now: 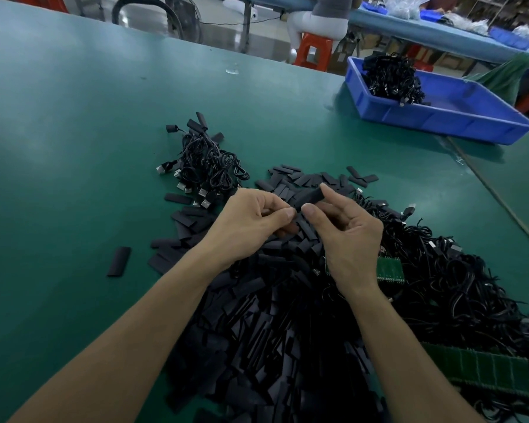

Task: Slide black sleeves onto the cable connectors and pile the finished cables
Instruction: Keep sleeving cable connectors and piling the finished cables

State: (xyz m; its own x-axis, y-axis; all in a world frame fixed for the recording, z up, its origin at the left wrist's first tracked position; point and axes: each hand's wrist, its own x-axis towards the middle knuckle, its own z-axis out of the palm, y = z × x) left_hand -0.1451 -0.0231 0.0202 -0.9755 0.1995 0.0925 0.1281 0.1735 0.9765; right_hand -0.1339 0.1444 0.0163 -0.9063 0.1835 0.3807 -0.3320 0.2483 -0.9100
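Observation:
My right hand (345,236) pinches a black sleeve (310,196) between thumb and forefinger, raised above the heap. My left hand (248,224) has its fingers curled and pinches something small and dark right at the sleeve's near end; what it holds is mostly hidden. Under both hands lies a big heap of loose black sleeves (266,331). A tangle of black cables with bare connectors (458,288) spreads to the right. A smaller pile of cables with USB plugs (205,166) sits behind my left hand.
A blue bin (458,114) with more black cables stands at the back right of the green table (74,148). Green circuit strips (477,370) lie in the right tangle. One stray sleeve (119,261) lies to the left. A person sits on a red stool (313,51) beyond the table.

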